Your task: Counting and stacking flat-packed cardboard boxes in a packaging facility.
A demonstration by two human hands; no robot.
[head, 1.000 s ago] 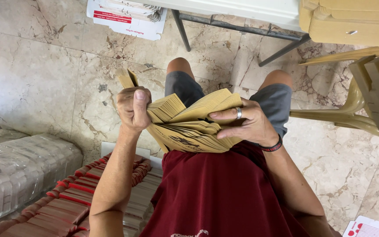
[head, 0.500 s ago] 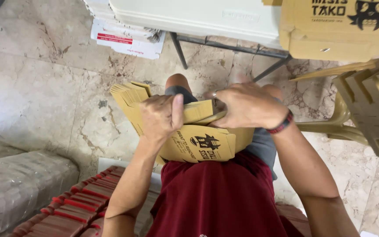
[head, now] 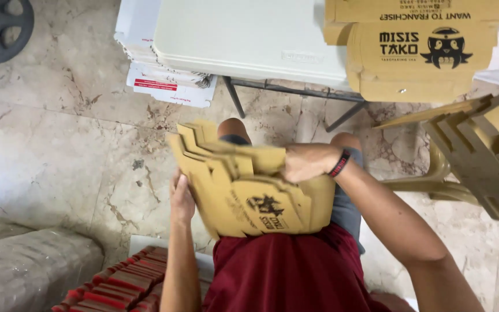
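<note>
Marble floor below, with a white folding table (head: 249,40) just ahead of the knees. One flat cardboard box blank (head: 249,190) lies over the lap, long axis left to right — left hand (head: 181,199) cups its left edge, right hand (head: 307,163) clamps the top flap, both touching it. Two finished boxes (head: 423,52) sit stacked on the table.

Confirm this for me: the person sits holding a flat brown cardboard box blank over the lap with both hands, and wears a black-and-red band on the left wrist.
Not quite. The band is on the right wrist, not the left, as the head view shows. The rest stands: the left hand and right hand both hold the flat brown cardboard box blank over the lap.
</note>
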